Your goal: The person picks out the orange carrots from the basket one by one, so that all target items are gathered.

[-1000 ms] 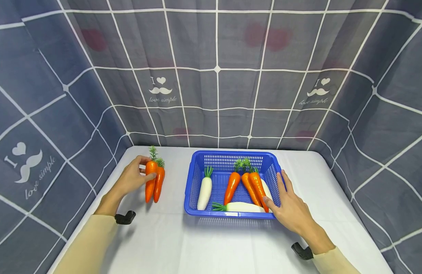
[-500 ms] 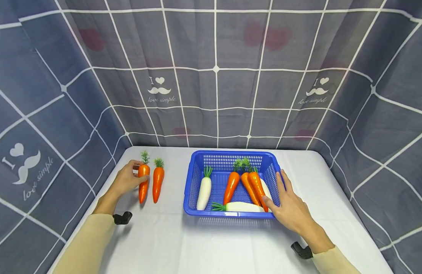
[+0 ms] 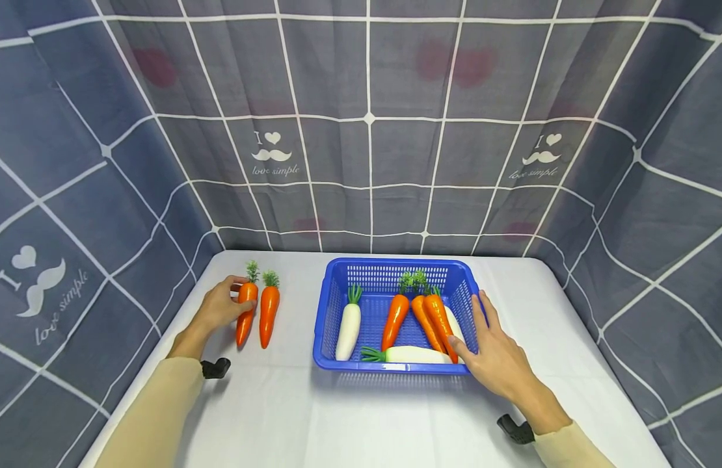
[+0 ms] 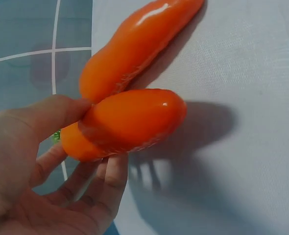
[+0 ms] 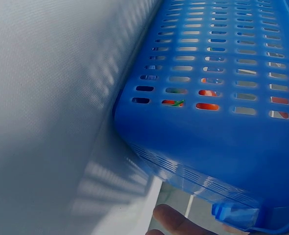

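Observation:
My left hand (image 3: 223,303) pinches an orange carrot (image 3: 246,305) with a green leafy top, thumb on one side and fingers on the other. Just right of it, a second carrot (image 3: 270,309) lies on the white table. The left wrist view shows the held carrot (image 4: 134,120) tip outward, its shadow on the cloth. With fingers extended, my right hand (image 3: 501,357) rests at the right rim of a blue plastic basket (image 3: 390,367), thumb over the near corner. Fingertips (image 5: 171,218) show below the basket's slotted wall (image 5: 208,132) in the right wrist view.
Inside the basket are three carrots (image 3: 396,322) and white radishes: one at the left (image 3: 348,331), one along the front (image 3: 416,354), one partly hidden at the right (image 3: 455,323). A grey checked curtain (image 3: 314,149) encloses the white table (image 3: 337,416) at the back and sides.
My left hand has shifted the held carrot left, away from the carrot it was touching or overlapping, leaving a narrow gap. My right hand and the basket have stayed put.

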`<action>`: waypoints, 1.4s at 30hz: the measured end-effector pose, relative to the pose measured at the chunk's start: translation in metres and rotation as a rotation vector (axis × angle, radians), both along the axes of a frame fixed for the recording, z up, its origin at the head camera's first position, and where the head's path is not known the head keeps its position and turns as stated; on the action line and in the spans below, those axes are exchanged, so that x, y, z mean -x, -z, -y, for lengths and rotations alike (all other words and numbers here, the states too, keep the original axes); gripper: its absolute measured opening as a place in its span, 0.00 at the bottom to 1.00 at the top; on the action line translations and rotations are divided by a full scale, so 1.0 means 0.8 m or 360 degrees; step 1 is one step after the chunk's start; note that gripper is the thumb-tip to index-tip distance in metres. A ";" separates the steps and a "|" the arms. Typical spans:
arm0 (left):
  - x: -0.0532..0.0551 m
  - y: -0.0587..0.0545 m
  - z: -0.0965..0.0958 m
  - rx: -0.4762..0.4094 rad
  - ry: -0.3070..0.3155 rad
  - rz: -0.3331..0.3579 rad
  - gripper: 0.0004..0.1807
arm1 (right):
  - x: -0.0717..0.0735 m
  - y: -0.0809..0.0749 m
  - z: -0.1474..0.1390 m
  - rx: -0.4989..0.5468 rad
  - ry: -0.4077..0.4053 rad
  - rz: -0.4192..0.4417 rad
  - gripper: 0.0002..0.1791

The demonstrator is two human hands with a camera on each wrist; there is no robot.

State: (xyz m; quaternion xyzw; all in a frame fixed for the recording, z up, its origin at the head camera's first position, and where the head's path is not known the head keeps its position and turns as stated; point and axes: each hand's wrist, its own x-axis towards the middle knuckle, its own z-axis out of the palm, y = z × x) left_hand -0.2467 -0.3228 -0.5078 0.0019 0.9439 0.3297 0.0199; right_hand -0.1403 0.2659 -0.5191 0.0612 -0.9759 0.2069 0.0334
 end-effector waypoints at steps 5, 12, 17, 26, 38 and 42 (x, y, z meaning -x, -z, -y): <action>0.005 0.004 -0.001 0.0000 0.0004 0.0019 0.40 | 0.001 0.001 0.000 -0.0004 0.0000 0.0004 0.63; 0.013 0.015 0.003 -0.0008 0.0014 0.0044 0.39 | 0.001 0.002 0.000 -0.0011 -0.0001 -0.0013 0.62; 0.013 0.017 0.004 -0.0040 0.0019 0.0057 0.38 | 0.000 0.002 -0.001 0.0004 -0.0017 -0.0028 0.63; 0.018 0.024 0.013 -0.0093 0.0031 0.0051 0.38 | 0.004 0.009 -0.007 0.0001 -0.0030 -0.0084 0.62; 0.029 0.037 0.030 -0.0086 0.0045 0.0022 0.41 | 0.000 -0.001 -0.003 -0.0010 -0.0022 -0.0009 0.63; 0.017 0.021 0.015 -0.0048 -0.0008 0.0045 0.39 | 0.002 -0.007 -0.004 0.0009 -0.0053 0.0010 0.65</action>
